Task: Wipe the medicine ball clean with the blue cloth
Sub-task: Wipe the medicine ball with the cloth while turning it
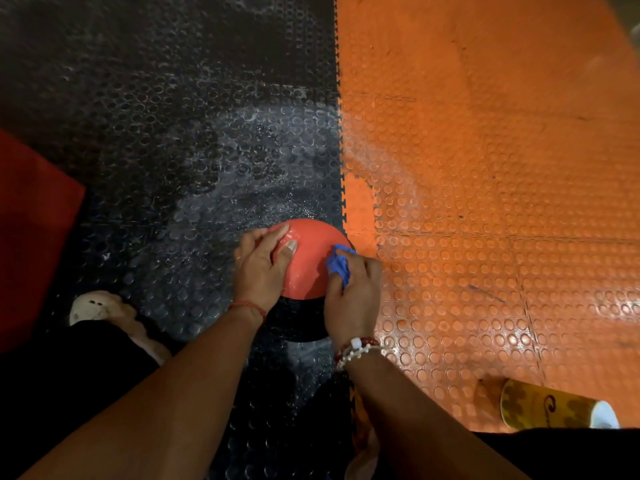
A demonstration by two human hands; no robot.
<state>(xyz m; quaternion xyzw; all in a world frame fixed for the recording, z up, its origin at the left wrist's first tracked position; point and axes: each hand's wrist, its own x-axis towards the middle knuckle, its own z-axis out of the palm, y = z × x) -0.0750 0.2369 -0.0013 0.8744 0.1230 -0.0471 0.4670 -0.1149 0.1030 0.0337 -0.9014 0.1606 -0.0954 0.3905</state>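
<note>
The medicine ball (310, 265) is red on top and black below, and rests on the floor where the black and orange mats meet. My left hand (259, 268) lies against its left side, with fingers and thumb spread over the red surface. My right hand (353, 292) holds a bunched blue cloth (337, 265) and presses it on the ball's right side. The cloth's lower part is hidden in my fist.
Black studded mat (173, 150) covers the left floor, orange studded mat (485, 168) the right. A red pad (31, 237) sits at the left edge. My shoe (100, 306) is at lower left. A yellow patterned cup (554, 407) lies on its side at lower right.
</note>
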